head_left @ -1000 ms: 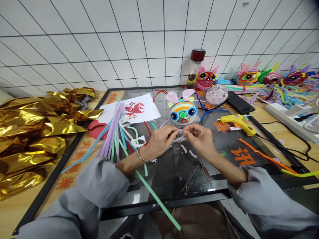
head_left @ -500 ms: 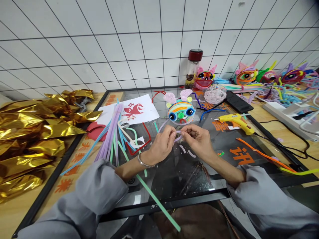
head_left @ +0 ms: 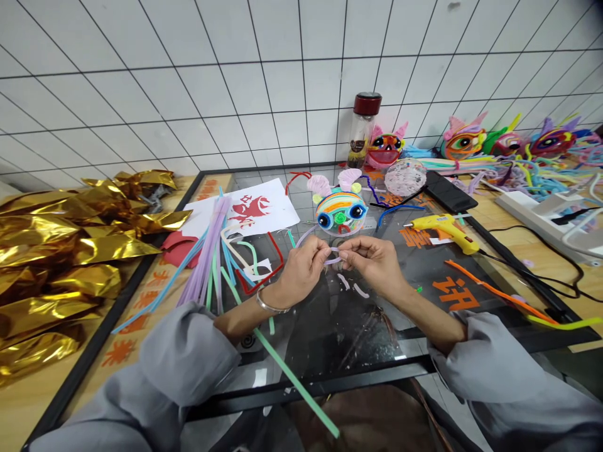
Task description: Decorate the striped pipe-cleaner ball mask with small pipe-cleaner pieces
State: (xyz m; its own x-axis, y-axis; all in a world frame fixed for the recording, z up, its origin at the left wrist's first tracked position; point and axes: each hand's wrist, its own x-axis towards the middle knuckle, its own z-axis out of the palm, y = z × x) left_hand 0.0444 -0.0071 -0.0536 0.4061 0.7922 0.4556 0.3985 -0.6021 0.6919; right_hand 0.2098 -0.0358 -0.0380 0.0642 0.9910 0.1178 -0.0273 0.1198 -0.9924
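Between my two hands is a pale purple pipe cleaner (head_left: 333,250), bent into a small loop. My left hand (head_left: 308,263) pinches one side of it, and a free end sticks up behind the fingers. On the other side, my right hand (head_left: 370,260) grips the loop between thumb and forefinger. Just beyond my hands sits a striped animal head (head_left: 342,210) with big blue-rimmed eyes, a green nose and pale pink ears. Short purple pipe cleaner scraps (head_left: 360,289) lie on the glass below my right hand.
Left are a bundle of purple pipe cleaners (head_left: 210,257), paper with a red print (head_left: 277,210) and gold foil (head_left: 56,270). Right are a yellow glue gun (head_left: 445,232), a phone (head_left: 450,191) and a power strip (head_left: 546,220). A bottle (head_left: 362,129) and more animal heads (head_left: 464,138) stand behind.
The loop between my fingers looks slightly flatter, and my hands have barely moved. The whole view has shifted a little.
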